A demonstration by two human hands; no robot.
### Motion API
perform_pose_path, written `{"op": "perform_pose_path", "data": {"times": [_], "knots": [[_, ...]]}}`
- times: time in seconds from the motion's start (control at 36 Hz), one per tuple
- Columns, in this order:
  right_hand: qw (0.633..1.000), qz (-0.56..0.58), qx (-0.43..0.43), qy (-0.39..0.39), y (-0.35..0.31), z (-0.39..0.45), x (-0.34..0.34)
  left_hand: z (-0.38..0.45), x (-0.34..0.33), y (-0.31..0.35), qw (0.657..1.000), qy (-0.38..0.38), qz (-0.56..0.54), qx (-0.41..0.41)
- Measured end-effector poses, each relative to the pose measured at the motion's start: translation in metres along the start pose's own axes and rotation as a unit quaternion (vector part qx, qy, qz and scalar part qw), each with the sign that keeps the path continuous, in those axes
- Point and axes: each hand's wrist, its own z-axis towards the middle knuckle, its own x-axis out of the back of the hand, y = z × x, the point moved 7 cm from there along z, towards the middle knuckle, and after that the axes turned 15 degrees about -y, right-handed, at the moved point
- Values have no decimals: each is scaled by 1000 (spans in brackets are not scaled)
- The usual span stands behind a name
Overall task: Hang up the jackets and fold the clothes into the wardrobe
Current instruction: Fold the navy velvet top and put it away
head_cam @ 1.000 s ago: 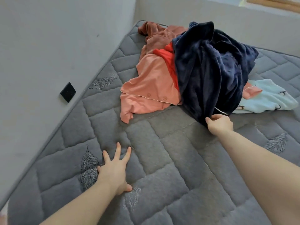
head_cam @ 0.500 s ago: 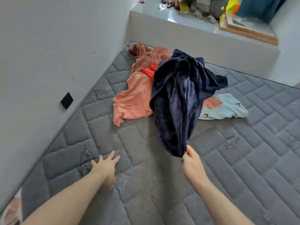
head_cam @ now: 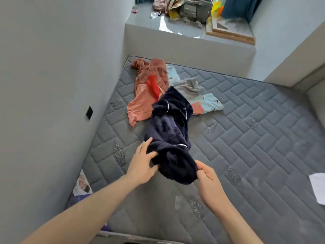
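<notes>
The navy garment [head_cam: 168,132] lies stretched on the mattress [head_cam: 246,138], its near end bunched between both hands. The left hand [head_cam: 143,166] grips this end from the left side, thumb pressed into the fabric. The right hand [head_cam: 208,180] pinches the end from the right with curled fingers. Beyond the hands, past the garment's far end, lie the other clothes [head_cam: 149,92].

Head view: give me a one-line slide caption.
Both hands, left and right, grip a navy garment pulled from the pile on the mattress.
</notes>
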Motion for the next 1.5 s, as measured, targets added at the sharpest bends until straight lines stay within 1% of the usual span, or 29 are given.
{"op": "perform_pose_path", "data": {"times": [0.03, 0.08, 0.11, 0.17, 0.19, 0.28, 0.33, 0.39, 0.47, 0.53, 0.58, 0.64, 0.72, 0.81, 0.86, 0.92, 1.0, 1.06, 1.11, 1.17, 1.25, 1.33, 1.42, 1.5], "knots": [[1000, -2, 1, 14, -7, -13, 0, -7, -8, 7, 999, -38, 20, -6], [999, 15, 3, 39, -17, -37, -3, -25, -33, 14, 990, -124, 67, 7], [999, 24, 5, 48, -22, -46, -4, -34, -42, 13, 987, -141, 77, 17], [996, 35, 3, 81, -28, -62, 0, -50, -47, 17, 991, -127, 46, 15], [994, 33, -6, 103, -29, -69, 4, -59, -44, 23, 994, -105, 16, 8], [983, 33, -36, 174, -24, -86, 19, -87, -14, 31, 997, 0, -72, 36], [974, 31, -55, 215, -18, -97, 29, -98, 7, 32, 996, 42, -72, 32], [967, 38, -71, 242, -12, -106, 37, -105, 26, 35, 999, 33, -39, 14], [964, 29, -77, 251, -9, -118, 40, -115, 44, 34, 1000, -1, 12, 5], [967, -5, -78, 244, -6, -121, 40, -123, 54, 26, 998, -11, 62, 17], [969, -56, -94, 220, 1, -123, 39, -129, 67, 13, 994, -12, 100, 44], [966, -138, -126, 178, 11, -126, 38, -133, 82, 1, 991, -4, 114, 70], [956, -227, -165, 83, 23, -125, 36, -132, 110, -13, 988, 39, 100, 115], [932, -311, -187, 9, 30, -124, 41, -127, 140, -16, 981, 90, 86, 148], [912, -363, -191, 3, 26, -120, 53, -119, 163, -8, 978, 107, 112, 143], [907, -377, -181, 42, 12, -113, 74, -110, 190, 9, 974, 118, 148, 126], [914, -346, -150, 150, -33, -98, 118, -94, 236, 44, 967, 159, 178, 86], [910, -327, -114, 228, -77, -92, 145, -87, 274, 72, 963, 209, 155, 75], [894, -320, -72, 305, -125, -92, 169, -84, 317, 103, 954, 268, 121, 59], [880, -306, -36, 361, -170, -97, 189, -86, 362, 137, 941, 323, 97, 27], [862, -290, 7, 415, -225, -108, 212, -98, 421, 189, 920, 377, 109, -19], [840, -275, 36, 466, -267, -122, 225, -112, 468, 230, 903, 399, 154, -48], [813, -274, 67, 509, -297, -137, 230, -126, 500, 250, 889, 420, 175, -53], [794, -290, 93, 527, -311, -148, 230, -137, 510, 254, 885, 431, 161, -72]]}}
